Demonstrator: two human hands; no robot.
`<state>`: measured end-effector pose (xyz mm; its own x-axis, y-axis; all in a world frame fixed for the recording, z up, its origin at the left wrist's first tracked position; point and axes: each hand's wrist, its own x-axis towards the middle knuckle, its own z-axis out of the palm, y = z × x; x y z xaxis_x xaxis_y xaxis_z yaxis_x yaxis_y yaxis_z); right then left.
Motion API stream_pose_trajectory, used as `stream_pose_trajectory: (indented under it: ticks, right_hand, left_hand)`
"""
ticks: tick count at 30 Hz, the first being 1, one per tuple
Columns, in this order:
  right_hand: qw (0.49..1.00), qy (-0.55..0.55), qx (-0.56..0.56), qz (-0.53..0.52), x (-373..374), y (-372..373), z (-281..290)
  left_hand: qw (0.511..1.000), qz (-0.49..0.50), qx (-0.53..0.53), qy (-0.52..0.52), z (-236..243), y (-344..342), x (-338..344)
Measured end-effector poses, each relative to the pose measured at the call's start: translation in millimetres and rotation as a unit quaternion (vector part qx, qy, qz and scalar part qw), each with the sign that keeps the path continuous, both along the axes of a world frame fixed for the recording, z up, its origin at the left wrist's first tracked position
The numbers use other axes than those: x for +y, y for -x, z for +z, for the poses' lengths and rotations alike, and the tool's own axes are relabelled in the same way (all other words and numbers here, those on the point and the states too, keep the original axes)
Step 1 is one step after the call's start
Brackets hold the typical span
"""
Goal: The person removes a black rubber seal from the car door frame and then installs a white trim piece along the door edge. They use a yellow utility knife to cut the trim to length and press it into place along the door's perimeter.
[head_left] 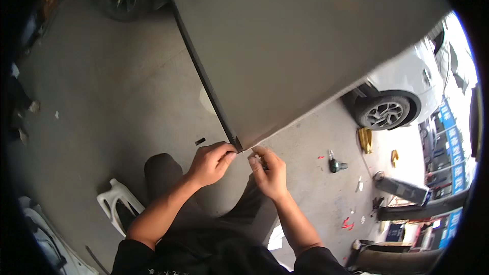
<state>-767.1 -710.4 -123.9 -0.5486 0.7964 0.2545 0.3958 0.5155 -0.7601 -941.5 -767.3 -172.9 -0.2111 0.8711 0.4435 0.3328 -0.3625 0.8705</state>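
Observation:
A large flat grey panel (300,46) stretches away from me, one corner pointing at my body. Along its left side runs a black edge strip (199,69), which ends at that corner. My left hand (210,163) is closed at the corner, thumb and forefinger pinching the strip's near end. Just to the right, my right hand (270,172) is curled, with its forefinger close to the panel's pale right edge. Between its thumb and fingers there seems to be something small, too hidden to name.
White cars with dark wheels (383,112) stand at right and far left. A green drill-like tool (336,164), red scraps (347,223) and a small black piece (200,141) lie on the concrete floor. A white plastic chair (118,198) is at left, a metal case (402,188) at right.

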Motion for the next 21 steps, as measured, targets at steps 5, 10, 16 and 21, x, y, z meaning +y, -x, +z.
stream_pose_trajectory:
  ticks: [5,10,16,21]
  right_hand:
    - [0.997,-0.026,0.072,-0.025,0.9,4.7,-3.8]
    - [0.989,-0.073,0.122,-0.050,5.5,20.5,-21.7]
    - [0.973,-0.030,0.224,-0.055,2.9,25.5,-36.4]
    - [0.970,-0.070,0.231,0.002,12.4,20.8,-43.8]
  left_hand:
    - [0.999,0.019,0.001,0.041,25.6,3.5,-2.8]
    - [0.998,-0.001,0.001,0.069,49.3,-2.2,-1.0]
    - [0.986,0.025,0.141,0.084,77.5,-15.4,7.2]
    - [0.947,0.071,0.309,0.052,85.2,-13.7,13.1]
